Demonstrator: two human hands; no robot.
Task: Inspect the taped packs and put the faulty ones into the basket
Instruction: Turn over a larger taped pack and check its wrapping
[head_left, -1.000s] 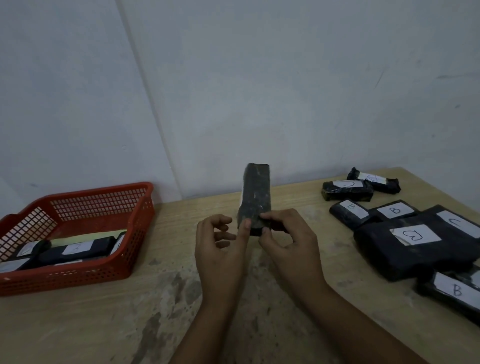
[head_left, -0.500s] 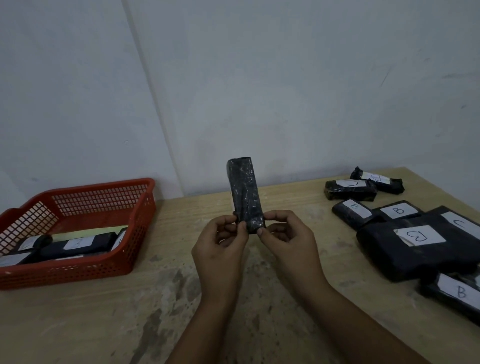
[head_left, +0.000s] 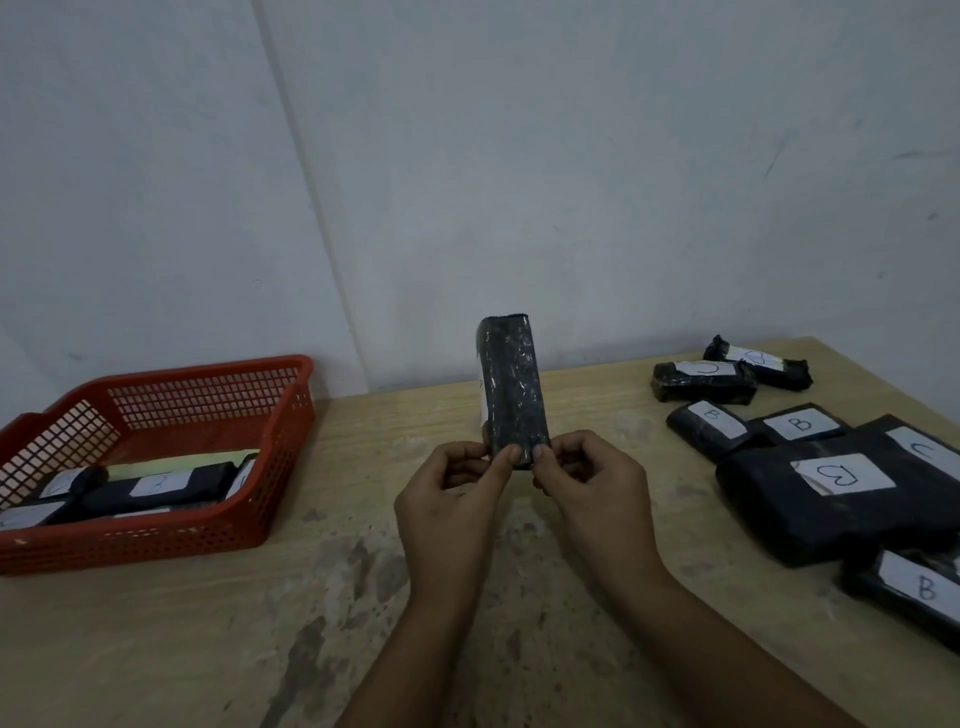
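Observation:
A long black taped pack (head_left: 510, 387) stands upright in the air above the middle of the table. My left hand (head_left: 451, 499) and my right hand (head_left: 592, 493) pinch its lower end between thumbs and fingers. Its plain black side faces me, and a sliver of white label shows on its left edge. The red mesh basket (head_left: 283, 415) sits at the left and holds several black packs (head_left: 156, 488) with white labels. More labelled black packs (head_left: 810, 493) lie on the table at the right.
The wooden table (head_left: 260, 623) has a worn, stained surface and meets a pale wall corner behind. At the far right lie two small packs (head_left: 704, 382), and another marked B (head_left: 909, 587) sits near the right edge.
The pack has been turned in my fingers: its tilt went from leaning left to nearly upright, and a different side now faces me. Both hands stay at its lower end.

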